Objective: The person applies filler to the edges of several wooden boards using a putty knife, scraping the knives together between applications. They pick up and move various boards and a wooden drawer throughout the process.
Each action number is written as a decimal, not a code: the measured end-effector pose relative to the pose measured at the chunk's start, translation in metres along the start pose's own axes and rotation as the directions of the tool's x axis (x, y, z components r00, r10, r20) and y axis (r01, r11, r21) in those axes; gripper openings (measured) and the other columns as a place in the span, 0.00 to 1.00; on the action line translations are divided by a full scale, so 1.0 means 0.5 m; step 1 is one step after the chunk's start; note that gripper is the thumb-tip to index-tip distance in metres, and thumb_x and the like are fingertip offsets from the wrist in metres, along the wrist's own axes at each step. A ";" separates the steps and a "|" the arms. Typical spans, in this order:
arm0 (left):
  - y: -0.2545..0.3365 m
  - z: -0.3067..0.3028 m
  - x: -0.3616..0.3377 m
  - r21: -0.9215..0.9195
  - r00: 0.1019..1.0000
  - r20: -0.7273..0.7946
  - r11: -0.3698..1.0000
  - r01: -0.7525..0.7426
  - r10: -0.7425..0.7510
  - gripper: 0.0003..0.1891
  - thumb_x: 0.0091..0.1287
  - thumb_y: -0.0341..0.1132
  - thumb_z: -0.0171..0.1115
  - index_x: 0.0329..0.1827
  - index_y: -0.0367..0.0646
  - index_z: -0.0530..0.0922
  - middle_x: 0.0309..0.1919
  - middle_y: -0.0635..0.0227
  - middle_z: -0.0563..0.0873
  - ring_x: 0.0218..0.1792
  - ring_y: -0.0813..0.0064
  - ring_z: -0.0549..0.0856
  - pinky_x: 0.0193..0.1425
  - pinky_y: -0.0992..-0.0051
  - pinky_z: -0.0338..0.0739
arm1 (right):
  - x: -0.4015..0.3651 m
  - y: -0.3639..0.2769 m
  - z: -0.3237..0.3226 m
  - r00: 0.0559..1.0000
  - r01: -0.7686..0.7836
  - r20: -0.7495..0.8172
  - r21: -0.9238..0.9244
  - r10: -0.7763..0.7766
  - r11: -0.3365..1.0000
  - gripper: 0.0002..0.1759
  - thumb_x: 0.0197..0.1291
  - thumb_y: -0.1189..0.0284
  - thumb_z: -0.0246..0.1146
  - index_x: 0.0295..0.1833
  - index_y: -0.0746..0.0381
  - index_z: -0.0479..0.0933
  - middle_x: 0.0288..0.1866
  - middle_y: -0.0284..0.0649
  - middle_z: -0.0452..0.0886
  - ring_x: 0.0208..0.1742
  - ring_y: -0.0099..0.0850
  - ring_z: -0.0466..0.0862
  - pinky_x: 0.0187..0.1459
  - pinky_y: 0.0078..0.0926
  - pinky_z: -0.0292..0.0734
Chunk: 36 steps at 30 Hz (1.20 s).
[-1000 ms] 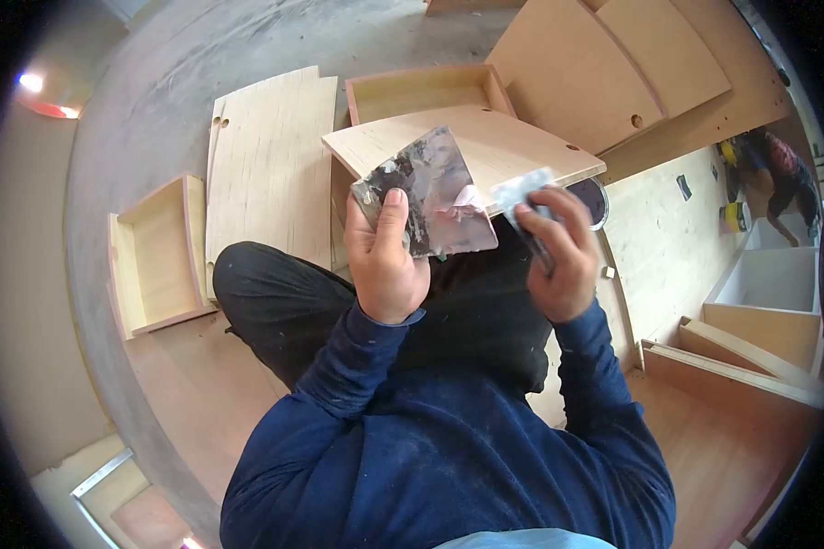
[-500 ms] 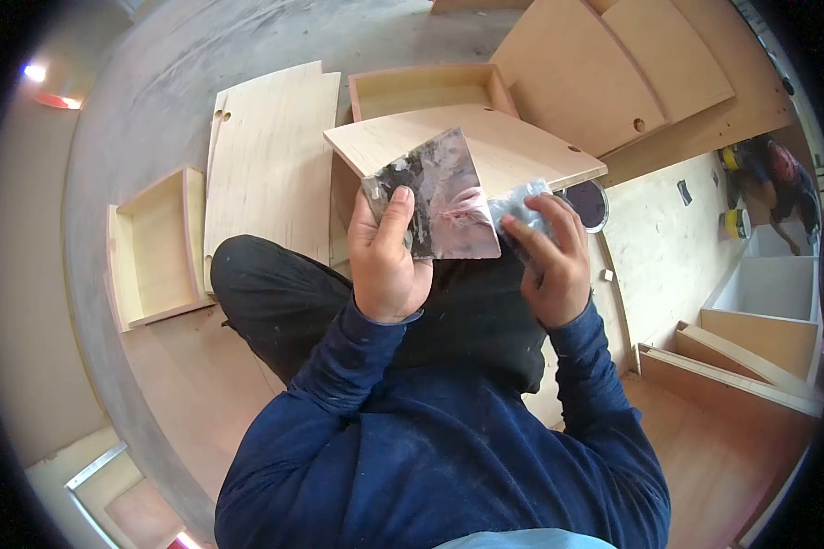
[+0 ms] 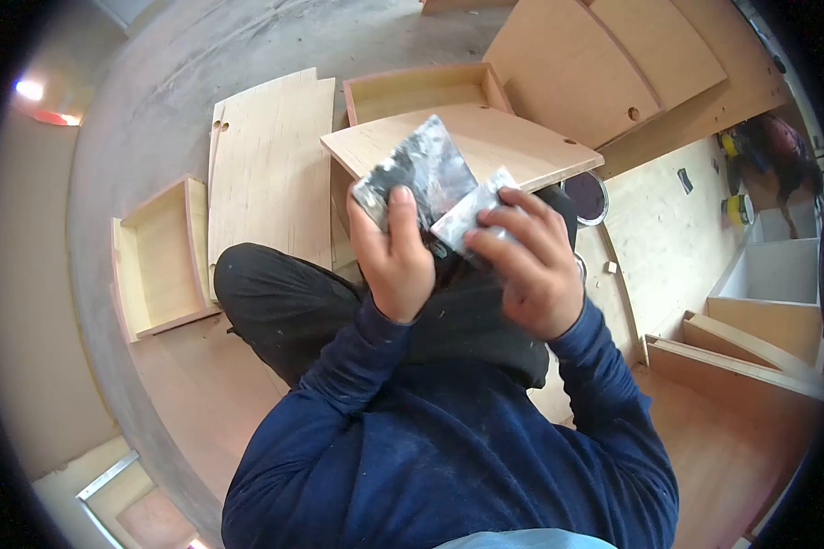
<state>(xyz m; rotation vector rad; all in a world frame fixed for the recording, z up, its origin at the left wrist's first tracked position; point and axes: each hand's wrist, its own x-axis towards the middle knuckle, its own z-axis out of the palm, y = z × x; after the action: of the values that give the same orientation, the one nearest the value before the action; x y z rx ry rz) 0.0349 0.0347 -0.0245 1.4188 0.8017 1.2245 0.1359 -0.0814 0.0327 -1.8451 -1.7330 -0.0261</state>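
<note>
My left hand is closed on a thin square putty plate, smeared dark grey and whitish, with the thumb pressed on top. My right hand grips a flat, pale grey putty scraper by one side, fingers spread over its face. The scraper's left edge lies at the plate's lower right corner; whether it touches cannot be made out. Both hands are above my lap. Just beyond them, a light plywood panel with round holes rests by an open drawer box.
More drilled panels lean at the upper right and lie at left. A second drawer box stands at far left. An open can is right of my knee. Another person is at far right, near wooden boxes.
My right hand has moved left, bringing the scraper to the plate's corner. The plate has turned slightly, and the pink lump on it no longer shows.
</note>
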 end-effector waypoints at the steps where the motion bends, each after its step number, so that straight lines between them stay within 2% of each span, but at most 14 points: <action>1: 0.010 0.001 0.005 -0.311 0.962 0.066 0.911 0.272 -0.265 0.11 0.76 0.29 0.50 0.57 0.33 0.70 0.47 0.58 0.83 0.47 0.72 0.84 0.51 0.70 0.80 | -0.012 0.023 0.016 0.998 0.032 -0.066 0.113 -0.025 0.993 0.28 0.41 0.89 0.61 0.51 0.60 0.82 0.54 0.47 0.81 0.63 0.54 0.78 0.61 0.47 0.75; 2: 0.020 0.003 0.010 -0.563 0.858 0.206 0.660 0.497 -0.471 0.13 0.77 0.27 0.48 0.61 0.35 0.70 0.51 0.59 0.82 0.50 0.69 0.85 0.56 0.66 0.82 | -0.024 0.047 0.032 0.990 0.078 -0.132 0.220 -0.050 0.972 0.27 0.41 0.90 0.60 0.51 0.61 0.81 0.53 0.48 0.80 0.62 0.55 0.79 0.62 0.47 0.75; 6: 0.012 0.005 0.005 -0.586 0.819 0.244 0.594 0.551 -0.519 0.14 0.77 0.27 0.47 0.62 0.39 0.69 0.53 0.60 0.82 0.50 0.67 0.86 0.57 0.63 0.83 | -0.045 0.069 0.072 0.956 0.023 -0.288 0.250 0.052 0.968 0.28 0.42 0.94 0.55 0.50 0.63 0.81 0.54 0.51 0.80 0.61 0.55 0.80 0.61 0.45 0.76; 10: -0.007 -0.010 -0.001 -0.585 0.900 0.186 0.691 0.424 -0.395 0.12 0.77 0.27 0.50 0.59 0.37 0.72 0.51 0.62 0.83 0.49 0.72 0.84 0.55 0.69 0.81 | -0.056 0.090 0.044 0.987 -0.054 -0.150 0.078 0.065 0.996 0.29 0.37 0.93 0.55 0.49 0.62 0.82 0.55 0.48 0.80 0.61 0.52 0.80 0.61 0.44 0.75; 12: -0.011 -0.006 -0.008 -0.378 0.980 0.017 0.906 0.189 -0.198 0.10 0.77 0.27 0.51 0.57 0.35 0.73 0.49 0.64 0.83 0.46 0.78 0.82 0.53 0.74 0.78 | -0.057 0.066 0.015 0.958 -0.063 -0.287 -0.117 0.027 0.991 0.31 0.34 0.91 0.57 0.49 0.61 0.83 0.54 0.46 0.81 0.62 0.51 0.79 0.63 0.46 0.73; 16: 0.008 -0.001 -0.019 -0.234 0.994 0.025 0.966 0.112 -0.109 0.09 0.77 0.28 0.52 0.55 0.33 0.73 0.47 0.65 0.82 0.44 0.81 0.79 0.52 0.77 0.76 | -0.051 0.030 0.001 0.990 -0.010 -0.136 -0.271 -0.028 0.962 0.31 0.34 0.88 0.62 0.50 0.59 0.84 0.50 0.44 0.82 0.62 0.52 0.79 0.62 0.47 0.73; 18: 0.002 -0.002 -0.012 -0.351 0.965 0.090 0.899 0.262 -0.246 0.10 0.76 0.27 0.51 0.57 0.33 0.72 0.48 0.63 0.82 0.46 0.79 0.81 0.53 0.75 0.77 | -0.033 0.019 -0.016 0.989 0.022 -0.135 -0.229 -0.054 0.973 0.30 0.36 0.89 0.64 0.51 0.60 0.84 0.51 0.46 0.82 0.62 0.53 0.79 0.61 0.47 0.75; 20: 0.016 -0.010 -0.010 -0.428 0.929 0.141 0.825 0.368 -0.342 0.11 0.76 0.27 0.51 0.58 0.34 0.72 0.49 0.63 0.82 0.47 0.77 0.82 0.53 0.73 0.78 | -0.031 0.008 0.001 0.968 0.042 -0.251 0.178 0.004 0.983 0.29 0.39 0.91 0.63 0.51 0.61 0.84 0.52 0.48 0.82 0.63 0.53 0.78 0.62 0.46 0.75; 22: 0.036 -0.009 0.005 -0.573 0.842 0.268 0.625 0.530 -0.468 0.12 0.77 0.28 0.50 0.59 0.36 0.71 0.51 0.62 0.82 0.49 0.72 0.84 0.54 0.70 0.81 | -0.046 0.028 0.043 0.965 0.024 -0.262 0.184 0.025 0.983 0.28 0.42 0.93 0.61 0.51 0.62 0.83 0.54 0.50 0.81 0.63 0.54 0.78 0.62 0.45 0.75; 24: 0.028 -0.017 0.001 -0.607 0.872 0.257 0.633 0.482 -0.417 0.12 0.77 0.29 0.50 0.59 0.37 0.71 0.51 0.63 0.82 0.51 0.72 0.84 0.55 0.70 0.81 | -0.054 0.052 0.060 0.944 -0.040 -0.318 0.144 0.084 0.989 0.28 0.42 0.93 0.58 0.51 0.63 0.82 0.54 0.50 0.81 0.62 0.54 0.79 0.62 0.45 0.75; 26: 0.028 -0.032 0.003 -0.558 0.921 0.218 0.733 0.390 -0.324 0.11 0.77 0.30 0.51 0.58 0.36 0.71 0.49 0.63 0.82 0.48 0.76 0.84 0.53 0.73 0.80 | -0.060 0.063 0.038 0.988 -0.050 -0.149 -0.076 0.038 0.996 0.28 0.42 0.92 0.56 0.51 0.64 0.82 0.55 0.50 0.81 0.61 0.53 0.80 0.62 0.45 0.75; 27: 0.034 -0.031 -0.004 -0.310 0.983 0.106 0.935 0.173 -0.146 0.10 0.77 0.30 0.52 0.56 0.35 0.72 0.47 0.64 0.82 0.45 0.79 0.81 0.50 0.76 0.78 | -0.067 0.064 0.028 0.977 -0.064 -0.205 -0.058 0.051 0.996 0.28 0.42 0.91 0.57 0.51 0.63 0.82 0.55 0.49 0.82 0.61 0.53 0.80 0.62 0.46 0.74; 30: 0.031 -0.024 -0.020 -0.184 0.999 0.035 0.982 0.037 -0.031 0.10 0.77 0.30 0.53 0.54 0.34 0.72 0.44 0.65 0.81 0.43 0.81 0.79 0.48 0.79 0.76 | -0.046 0.041 -0.010 0.947 -0.075 -0.318 -0.055 0.054 0.996 0.28 0.40 0.90 0.59 0.52 0.62 0.82 0.54 0.45 0.82 0.62 0.51 0.79 0.63 0.45 0.73; 36: 0.033 -0.030 -0.038 0.050 0.982 0.056 0.981 -0.185 0.182 0.10 0.74 0.28 0.57 0.52 0.30 0.72 0.38 0.64 0.81 0.37 0.79 0.80 0.42 0.78 0.77 | -0.024 -0.013 -0.013 0.997 0.049 -0.049 -0.138 -0.057 0.989 0.22 0.44 0.77 0.64 0.50 0.56 0.84 0.53 0.39 0.83 0.62 0.44 0.79 0.56 0.44 0.72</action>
<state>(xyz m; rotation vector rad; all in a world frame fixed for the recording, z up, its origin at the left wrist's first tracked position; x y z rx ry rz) 0.0135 0.0176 -0.0147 1.5912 0.6849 1.3081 0.1304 -0.0953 0.0356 -1.8767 -1.7819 -0.2178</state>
